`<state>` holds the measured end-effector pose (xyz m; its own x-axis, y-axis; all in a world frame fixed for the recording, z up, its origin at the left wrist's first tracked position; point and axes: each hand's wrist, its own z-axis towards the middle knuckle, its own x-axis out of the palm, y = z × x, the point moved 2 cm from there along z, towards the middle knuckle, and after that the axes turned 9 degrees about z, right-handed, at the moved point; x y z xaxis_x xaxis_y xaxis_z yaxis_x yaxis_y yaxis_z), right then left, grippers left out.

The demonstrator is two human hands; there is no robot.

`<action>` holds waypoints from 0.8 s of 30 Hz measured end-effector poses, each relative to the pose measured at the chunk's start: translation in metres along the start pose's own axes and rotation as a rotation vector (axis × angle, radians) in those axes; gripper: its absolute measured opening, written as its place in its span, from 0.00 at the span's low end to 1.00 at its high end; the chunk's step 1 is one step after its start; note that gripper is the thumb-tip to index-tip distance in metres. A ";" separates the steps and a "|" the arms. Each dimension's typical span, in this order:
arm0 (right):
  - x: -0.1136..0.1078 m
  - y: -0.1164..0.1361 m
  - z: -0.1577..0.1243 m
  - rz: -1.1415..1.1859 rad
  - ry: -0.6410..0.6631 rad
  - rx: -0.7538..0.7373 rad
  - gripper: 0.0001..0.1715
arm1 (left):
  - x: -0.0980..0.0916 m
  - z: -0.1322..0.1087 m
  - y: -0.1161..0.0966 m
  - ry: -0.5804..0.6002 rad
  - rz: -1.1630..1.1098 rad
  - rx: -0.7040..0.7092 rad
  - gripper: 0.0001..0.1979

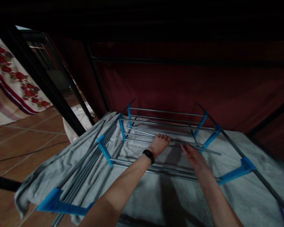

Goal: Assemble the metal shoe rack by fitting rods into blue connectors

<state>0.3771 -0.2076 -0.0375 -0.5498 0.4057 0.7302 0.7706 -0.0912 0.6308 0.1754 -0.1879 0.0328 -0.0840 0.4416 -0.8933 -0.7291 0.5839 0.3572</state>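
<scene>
A rack frame of grey metal tubes and blue plastic brackets (105,150) lies on a grey blanket (142,189). My left hand (159,144), with a black band on the wrist, is closed around a loose thin metal tube (209,151) slanting across the frame's middle. My right hand (192,155) lies against the same tube farther right, its fingers stretched out and fairly flat. Crossbars run between the side rails, and a long rail (234,145) passes to the right of my right hand.
Several loose tubes (85,171) lie bundled along the left side of the blanket. Black metal posts (42,82) stand at the left, with a dark red cloth (156,85) behind. A floral cloth (21,75) hangs over the tiled floor (35,135), where a cable runs.
</scene>
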 end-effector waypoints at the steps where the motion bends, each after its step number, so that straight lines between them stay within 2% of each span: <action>1: 0.001 -0.002 0.001 0.010 -0.009 0.007 0.10 | 0.002 0.000 0.002 -0.001 0.005 0.002 0.10; 4: 0.003 -0.007 0.002 0.038 -0.050 0.025 0.13 | 0.007 -0.002 0.007 0.007 0.013 0.009 0.10; 8: 0.008 -0.011 0.001 0.037 -0.038 0.027 0.14 | 0.008 -0.005 0.012 0.019 0.011 0.001 0.11; 15: 0.017 -0.014 -0.002 0.047 -0.025 0.004 0.14 | 0.002 -0.007 0.020 0.073 0.015 0.000 0.12; 24: 0.016 -0.012 -0.001 0.126 -0.024 -0.003 0.15 | -0.004 -0.006 0.021 0.049 0.023 0.013 0.13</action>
<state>0.3586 -0.2009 -0.0333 -0.4405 0.4126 0.7973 0.8320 -0.1459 0.5352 0.1560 -0.1815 0.0428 -0.1340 0.4210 -0.8971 -0.7175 0.5832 0.3808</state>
